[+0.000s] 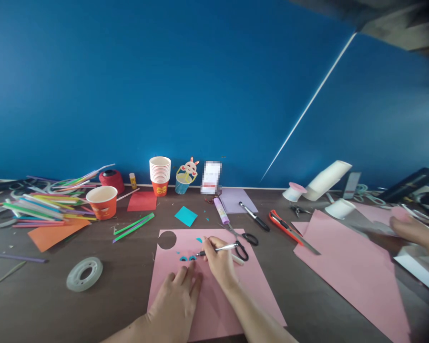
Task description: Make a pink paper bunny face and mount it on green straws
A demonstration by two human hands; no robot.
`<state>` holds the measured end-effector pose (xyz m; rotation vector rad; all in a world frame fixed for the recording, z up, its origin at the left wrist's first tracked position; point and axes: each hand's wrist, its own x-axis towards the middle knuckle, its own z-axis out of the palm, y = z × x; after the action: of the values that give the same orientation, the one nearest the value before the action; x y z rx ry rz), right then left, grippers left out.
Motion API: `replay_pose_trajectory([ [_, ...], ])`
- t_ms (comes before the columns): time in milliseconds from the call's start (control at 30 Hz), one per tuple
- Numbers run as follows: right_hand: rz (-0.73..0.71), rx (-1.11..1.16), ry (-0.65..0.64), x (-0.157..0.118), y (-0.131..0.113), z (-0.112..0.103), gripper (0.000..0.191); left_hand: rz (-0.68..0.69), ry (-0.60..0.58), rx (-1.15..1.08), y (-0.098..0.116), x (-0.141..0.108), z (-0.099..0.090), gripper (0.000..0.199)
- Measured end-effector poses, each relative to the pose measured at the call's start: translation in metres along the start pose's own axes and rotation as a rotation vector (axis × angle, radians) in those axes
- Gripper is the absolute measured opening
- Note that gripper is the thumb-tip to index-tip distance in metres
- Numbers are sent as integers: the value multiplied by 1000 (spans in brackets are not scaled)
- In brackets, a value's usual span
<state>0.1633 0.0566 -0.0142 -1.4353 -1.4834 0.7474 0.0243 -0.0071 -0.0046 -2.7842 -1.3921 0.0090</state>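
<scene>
Card [211, 177] by wall pixelated, co-worker's hand [414, 232] blurred & cut off at rt edge, pen [217, 248] partly hidden

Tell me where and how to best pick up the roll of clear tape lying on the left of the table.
The tape roll lies flat on the table with its open core facing up and bare wood around it. Probably best to come from straight above with the left hand, which is nearest, one finger in the core and the thumb on the outer rim, pinching the ring wall.
</scene>
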Motion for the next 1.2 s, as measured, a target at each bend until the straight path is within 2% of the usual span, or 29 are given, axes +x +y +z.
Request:
replay_pose_trajectory([
  [167, -26, -30, 7, 1, 1, 1, 38, 7, 3, 9, 0, 0, 2, 40],
  [467, 12, 8, 15, -1, 1, 0, 38, 17, 22, 36, -1, 0, 5, 40],
  [1200, -1, -55, 8, 0, 3, 0, 37, 1, 11, 24, 0, -1, 0, 40],
])
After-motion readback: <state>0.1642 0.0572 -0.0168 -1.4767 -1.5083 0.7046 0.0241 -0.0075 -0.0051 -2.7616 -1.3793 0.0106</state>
